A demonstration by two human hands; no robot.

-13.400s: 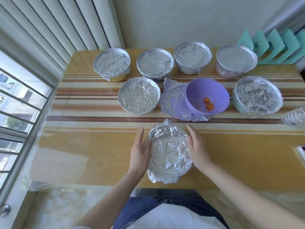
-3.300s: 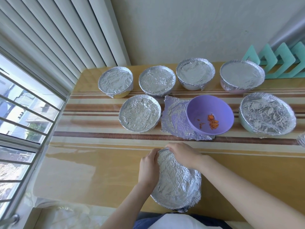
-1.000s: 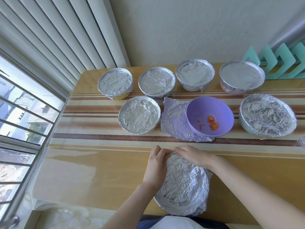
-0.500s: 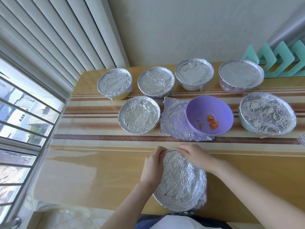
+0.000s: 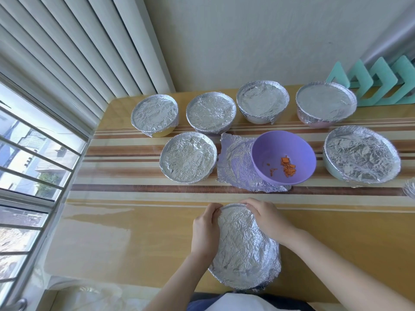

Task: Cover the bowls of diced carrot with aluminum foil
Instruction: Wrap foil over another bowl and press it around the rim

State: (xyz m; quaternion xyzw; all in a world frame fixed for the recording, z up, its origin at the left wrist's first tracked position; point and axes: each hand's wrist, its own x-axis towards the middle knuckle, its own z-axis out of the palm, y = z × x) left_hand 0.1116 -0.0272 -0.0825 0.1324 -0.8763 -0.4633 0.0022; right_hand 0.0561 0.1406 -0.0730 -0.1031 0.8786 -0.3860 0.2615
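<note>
We crimp the foil-covered bowl [image 5: 243, 250] at the table's [image 5: 134, 232] near edge; left hand [image 5: 205, 232] and right hand [image 5: 268, 218] curl their fingers onto its far rim. Next, likely, the open purple bowl [image 5: 265, 153] needs the crumpled foil sheet [image 5: 235, 164] touching it.

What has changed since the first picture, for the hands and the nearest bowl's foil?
The left hand and right hand moved from the sides of the foil to its far edge and now pinch it; the foil, loose before, now hugs the rim. The purple bowl stays uncovered on its foil sheet; the other bowls stay covered.
</note>
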